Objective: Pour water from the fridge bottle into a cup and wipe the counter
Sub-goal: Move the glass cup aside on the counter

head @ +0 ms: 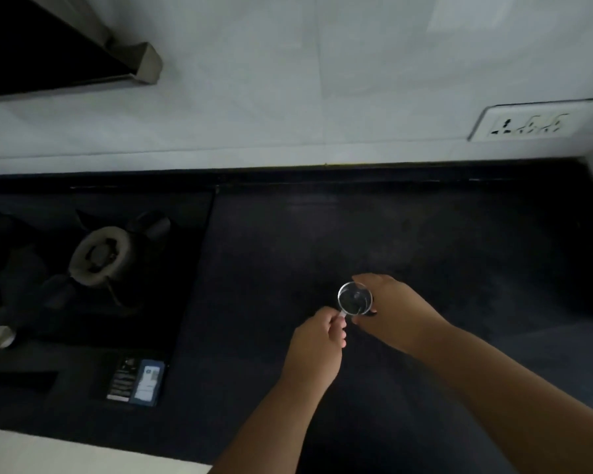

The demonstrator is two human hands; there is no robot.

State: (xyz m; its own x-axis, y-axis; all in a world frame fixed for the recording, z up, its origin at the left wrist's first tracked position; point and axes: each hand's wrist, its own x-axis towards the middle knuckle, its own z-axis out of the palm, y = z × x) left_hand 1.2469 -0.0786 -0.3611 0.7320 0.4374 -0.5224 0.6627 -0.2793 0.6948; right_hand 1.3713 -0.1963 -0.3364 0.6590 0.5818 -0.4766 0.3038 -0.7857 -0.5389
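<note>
Dark bench (425, 241), dim light. Glass cup (355, 299) is steadied: handle pinched by left hand (317, 350), body wrapped by right hand (396, 311). Cup-placing step judged in hand; bottle must be fetched next.

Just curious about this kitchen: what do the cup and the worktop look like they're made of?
Cup: looks like clear glass, since the dark surface shows through it and its rim glints. Counter: seems to be dark polished stone, faintly speckled with a dull sheen, though the dim light leaves that uncertain.

Two hands, left (317, 347) and right (392, 311), one clear cup (355, 298), one burner (100, 256), one wall socket (531, 123), one label (136, 379).
</note>
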